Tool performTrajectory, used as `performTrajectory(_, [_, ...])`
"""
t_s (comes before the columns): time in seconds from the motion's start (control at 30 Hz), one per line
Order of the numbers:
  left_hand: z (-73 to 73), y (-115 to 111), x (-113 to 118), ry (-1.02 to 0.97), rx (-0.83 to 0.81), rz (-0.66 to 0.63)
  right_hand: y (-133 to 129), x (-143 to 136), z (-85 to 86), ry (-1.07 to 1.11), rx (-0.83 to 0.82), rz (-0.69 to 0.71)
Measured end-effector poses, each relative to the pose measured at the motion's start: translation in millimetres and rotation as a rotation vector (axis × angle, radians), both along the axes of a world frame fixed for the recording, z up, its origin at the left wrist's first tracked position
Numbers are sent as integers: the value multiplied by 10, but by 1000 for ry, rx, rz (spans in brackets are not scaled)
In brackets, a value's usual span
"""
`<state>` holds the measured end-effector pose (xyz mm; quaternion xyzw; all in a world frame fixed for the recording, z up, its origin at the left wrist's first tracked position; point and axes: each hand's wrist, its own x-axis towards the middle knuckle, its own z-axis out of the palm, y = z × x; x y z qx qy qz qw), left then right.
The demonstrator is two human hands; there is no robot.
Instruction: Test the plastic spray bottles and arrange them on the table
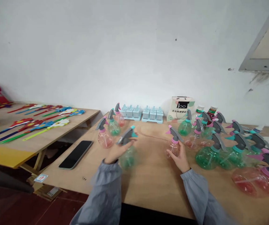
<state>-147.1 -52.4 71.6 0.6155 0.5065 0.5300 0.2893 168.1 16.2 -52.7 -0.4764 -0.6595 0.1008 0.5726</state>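
Note:
My left hand (119, 150) is closed round the neck of a green spray bottle (128, 158) with a grey and teal head; both are somewhat blurred. With its fingers round the body of a pink spray bottle (173, 148), my right hand (180, 157) holds it upright near the middle of the wooden table (148, 178). Left of my left hand stand another pink bottle (105, 139), a green bottle (114, 127) and a second pink one behind. Several pink and green spray bottles (207, 157) crowd the table's right side.
A black phone (75, 154) lies on the table's left part. Two light blue mould trays (152, 115) and a paper bag (180, 110) stand by the wall. On a separate table (14, 151) at the left lie several colourful hand-shaped sticks (43, 125).

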Motion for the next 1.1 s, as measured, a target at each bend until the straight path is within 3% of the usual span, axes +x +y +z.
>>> performTrajectory(0.07, [-26, -158, -426, 48, 96, 311, -4, 2, -1, -4, 3, 2])
performTrajectory(0.13, [-96, -258, -817, 57, 125, 501, -7, 3, -7, 0, 4, 10])
performTrajectory(0.23, [-221, -281, -1223, 70, 118, 604, -7, 5, -18, 12, 6, 16])
performTrajectory(0.33, [-331, -203, -1419, 103, 112, 603, -4, 7, -22, 23, -3, 17])
performTrajectory(0.53, [-476, -116, -1539, 84, 62, 643, -7, 6, -30, 37, -21, 35])
performTrajectory(0.7, [-492, -144, -1506, 52, 62, 607, 0, 4, -39, 42, -17, 39])
performTrajectory(0.93, [-503, -13, -1432, 10, 51, 667, 9, 10, -41, 33, -8, 18])
performTrajectory(1.0, [-493, -114, -1439, 32, 111, 695, 5, 6, -41, 35, -10, 28])
performTrajectory(1.1, [-455, -471, -1439, 12, 324, 868, -7, -9, -55, 28, 4, 11])
